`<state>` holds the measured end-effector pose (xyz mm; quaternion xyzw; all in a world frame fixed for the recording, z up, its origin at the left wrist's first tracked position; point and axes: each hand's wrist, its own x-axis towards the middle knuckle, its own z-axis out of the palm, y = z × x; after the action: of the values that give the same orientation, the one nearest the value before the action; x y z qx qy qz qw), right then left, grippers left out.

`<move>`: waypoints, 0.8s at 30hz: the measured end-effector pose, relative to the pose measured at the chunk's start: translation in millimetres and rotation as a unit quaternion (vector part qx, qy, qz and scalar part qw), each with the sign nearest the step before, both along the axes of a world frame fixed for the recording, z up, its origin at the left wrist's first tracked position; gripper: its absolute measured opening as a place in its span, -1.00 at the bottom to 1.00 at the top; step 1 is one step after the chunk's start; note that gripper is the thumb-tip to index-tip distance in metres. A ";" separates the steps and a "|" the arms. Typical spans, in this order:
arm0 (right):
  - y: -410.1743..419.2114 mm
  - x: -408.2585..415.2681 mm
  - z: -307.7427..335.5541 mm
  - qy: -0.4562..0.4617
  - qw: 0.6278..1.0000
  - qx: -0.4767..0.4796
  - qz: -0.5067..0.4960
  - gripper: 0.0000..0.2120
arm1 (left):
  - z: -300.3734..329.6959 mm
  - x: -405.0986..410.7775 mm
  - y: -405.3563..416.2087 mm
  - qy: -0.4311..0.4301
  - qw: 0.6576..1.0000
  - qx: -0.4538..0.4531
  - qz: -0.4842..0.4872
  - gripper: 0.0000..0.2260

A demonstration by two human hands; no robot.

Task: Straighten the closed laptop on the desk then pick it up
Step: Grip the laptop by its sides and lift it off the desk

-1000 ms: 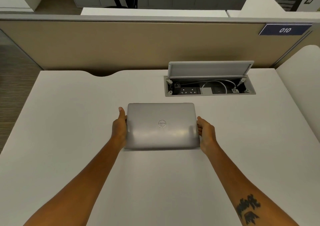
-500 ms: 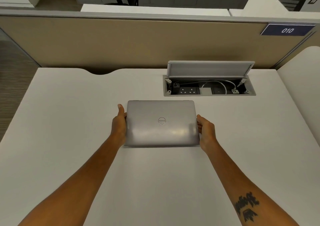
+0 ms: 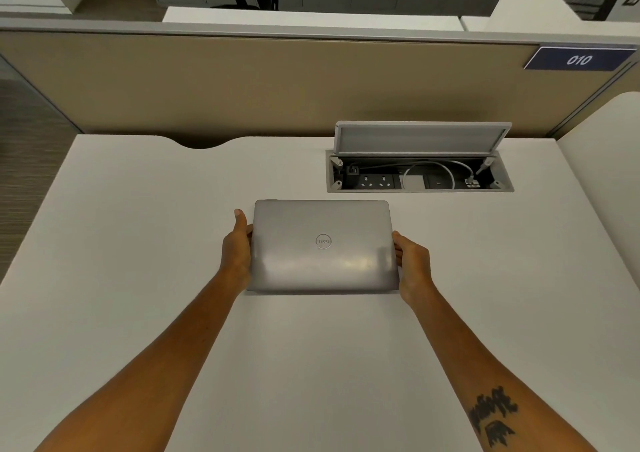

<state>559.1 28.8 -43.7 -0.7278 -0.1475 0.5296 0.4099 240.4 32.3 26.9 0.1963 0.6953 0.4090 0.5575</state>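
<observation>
Between the earlier frames and this one, the closed laptop (image 3: 322, 244) has shifted only slightly, its edges now roughly parallel to the table (image 3: 138, 244) edge, so straightening looks essentially done. It lies in the middle of the table, apparently flat, left hand (image 3: 237, 249) clasping its left edge and right hand (image 3: 412, 266) its right, so the lift seems still to come. Just beyond sits an open cable box (image 3: 419, 171) with sockets and a white cable, backed by a beige partition (image 3: 242, 81) and a sign reading 010 (image 3: 579, 59); lockers and an office chair stand farther off.

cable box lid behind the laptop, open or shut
Open: the cable box lid stands raised at the back, exposing sockets and a white cable inside.
</observation>
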 end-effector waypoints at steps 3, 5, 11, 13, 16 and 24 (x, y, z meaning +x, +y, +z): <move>-0.5 0.1 0.1 -0.002 1.000 0.001 0.000 -0.48 | 0.1 -0.5 0.3 -0.001 1.000 -0.001 0.003 -0.45; -0.3 0.2 0.1 -0.001 1.000 0.001 -0.002 -0.49 | -0.1 -0.2 -0.2 -0.002 1.000 -0.003 0.006 -0.46; -0.1 -1.9 3.2 -0.008 1.000 -0.008 -0.004 -0.43 | -2.1 0.0 -0.1 -0.006 1.000 -0.004 0.009 -0.47; -0.1 -2.1 2.8 -0.006 1.000 -0.009 -0.006 -0.45 | -4.1 -0.8 -0.4 -0.006 1.000 -0.004 0.012 -0.47; -0.2 -1.9 2.4 -0.009 1.000 -0.006 -0.010 -0.49 | -5.5 -0.9 0.4 -0.007 1.000 -0.004 0.013 -0.49; -1.7 -5.0 7.0 -0.010 1.000 -0.004 -0.013 -0.61 | -8.7 -1.6 1.6 -0.006 1.000 -0.018 0.014 -0.49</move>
<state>554.1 27.1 -36.7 -0.7365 -0.1398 0.5175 0.4125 238.8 33.9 18.2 0.1742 0.7015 0.4055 0.5596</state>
